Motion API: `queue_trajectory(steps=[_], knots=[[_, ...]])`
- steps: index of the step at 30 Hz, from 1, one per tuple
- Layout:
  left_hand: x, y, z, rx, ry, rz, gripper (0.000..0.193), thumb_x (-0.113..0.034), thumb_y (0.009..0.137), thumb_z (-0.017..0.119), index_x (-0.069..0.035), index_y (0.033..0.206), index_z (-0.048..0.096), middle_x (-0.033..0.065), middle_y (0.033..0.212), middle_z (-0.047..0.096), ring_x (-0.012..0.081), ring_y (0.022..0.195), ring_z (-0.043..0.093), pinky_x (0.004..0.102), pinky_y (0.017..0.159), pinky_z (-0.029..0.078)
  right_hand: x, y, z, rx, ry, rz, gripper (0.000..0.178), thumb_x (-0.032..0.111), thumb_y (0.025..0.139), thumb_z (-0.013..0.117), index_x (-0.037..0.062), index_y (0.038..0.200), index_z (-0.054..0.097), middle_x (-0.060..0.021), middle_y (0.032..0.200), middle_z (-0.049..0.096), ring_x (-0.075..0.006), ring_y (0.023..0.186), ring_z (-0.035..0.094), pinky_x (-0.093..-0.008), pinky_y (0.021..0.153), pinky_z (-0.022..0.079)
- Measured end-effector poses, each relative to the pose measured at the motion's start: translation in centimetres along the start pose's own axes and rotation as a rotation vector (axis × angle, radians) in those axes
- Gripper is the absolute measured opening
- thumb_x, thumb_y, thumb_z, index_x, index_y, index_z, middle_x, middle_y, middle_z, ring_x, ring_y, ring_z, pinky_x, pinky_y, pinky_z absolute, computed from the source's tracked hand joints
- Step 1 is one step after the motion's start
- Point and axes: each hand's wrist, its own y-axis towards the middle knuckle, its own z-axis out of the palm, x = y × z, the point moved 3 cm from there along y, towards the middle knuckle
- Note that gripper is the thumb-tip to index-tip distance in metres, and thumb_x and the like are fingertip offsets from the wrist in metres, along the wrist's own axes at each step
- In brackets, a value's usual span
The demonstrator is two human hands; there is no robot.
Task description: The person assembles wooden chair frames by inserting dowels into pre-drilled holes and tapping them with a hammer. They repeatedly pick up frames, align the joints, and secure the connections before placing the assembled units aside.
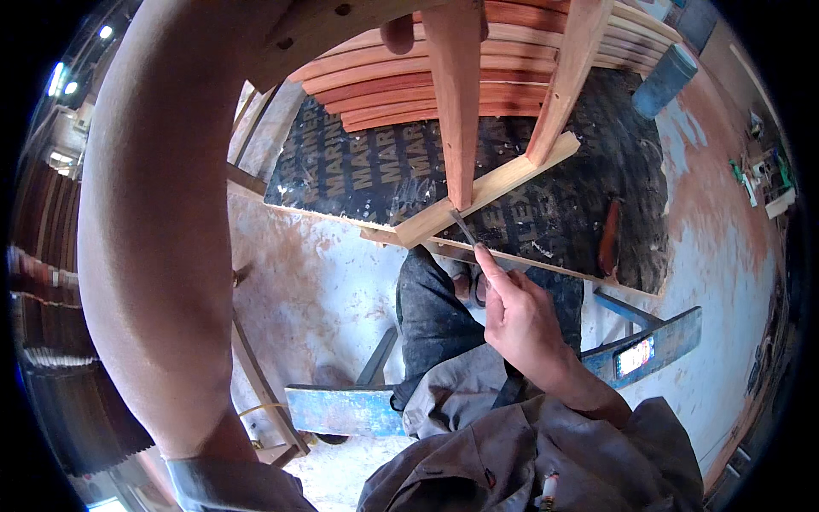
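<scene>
A pale wooden bar lies slantwise over the black board just beyond the person's right hand, with 2 uprights rising from it: the nearer upright straight ahead of the fingers, the farther upright ahead and to the right. The right hand is closed around a thin metal tool, index finger stretched along it, its tip at the nearer upright's foot; whether it presses into the joint cannot be told. The left hand is mostly hidden high beyond the right, fingertips showing beside the nearer upright's upper part; how firmly it grips cannot be told.

For clean work at that joint, short, controlled strokes with the index finger guiding the tip would likely serve best, the left hand steadying the frame and clear of the tool's path; too much levering might bruise the wood.

The bar is square-edged and yellowish, the nearer upright redder and smooth-faced. Above the left fingertips sits a curved wooden piece with round holes. Beyond the right hand, the black board looks scuffed and flecked, bearing stacked reddish slats; to the hand's right lies a red-brown handle. Behind the hand, a worn blue bench shows chipped paint.
</scene>
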Motion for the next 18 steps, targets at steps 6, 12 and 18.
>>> queue_trajectory(steps=[6, 12, 18], knots=[[-2.0, -3.2, 1.1, -0.22, 0.188, 0.392, 0.053, -0.045, 0.107, 0.052, -0.013, 0.15, 0.054, 0.0184, 0.102, 0.075, 0.0235, 0.078, 0.074, 0.0365, 0.074, 0.065, -0.1, -0.1, -0.3, -0.003, -0.011, -0.021, 0.056, 0.001, 0.093, 0.063, 0.001, 0.147, 0.053, -0.0247, 0.092, 0.067, -0.0425, 0.081, 0.07, -0.0499, 0.072, 0.058], [-2.2, -4.3, -1.2, 0.086, -0.261, 0.001, 0.052, -0.039, 0.104, 0.056, -0.013, 0.15, 0.054, 0.0188, 0.098, 0.075, 0.0218, 0.073, 0.074, 0.0347, 0.067, 0.065, -0.6, 1.1, 0.2, 0.005, 0.002, -0.005, 0.056, 0.001, 0.093, 0.063, 0.0032, 0.148, 0.054, -0.0243, 0.092, 0.067, -0.0426, 0.084, 0.071, -0.0506, 0.075, 0.058], [-2.3, -4.2, 0.3, -0.027, 0.007, 0.088, 0.053, -0.041, 0.104, 0.058, -0.013, 0.149, 0.055, 0.0168, 0.097, 0.076, 0.0206, 0.076, 0.075, 0.0324, 0.064, 0.064, -0.7, 2.4, 0.1, 0.038, 0.011, 0.012, 0.053, -0.001, 0.093, 0.062, 0.0029, 0.145, 0.056, -0.0266, 0.097, 0.067, -0.0433, 0.084, 0.071, -0.0504, 0.075, 0.058]])
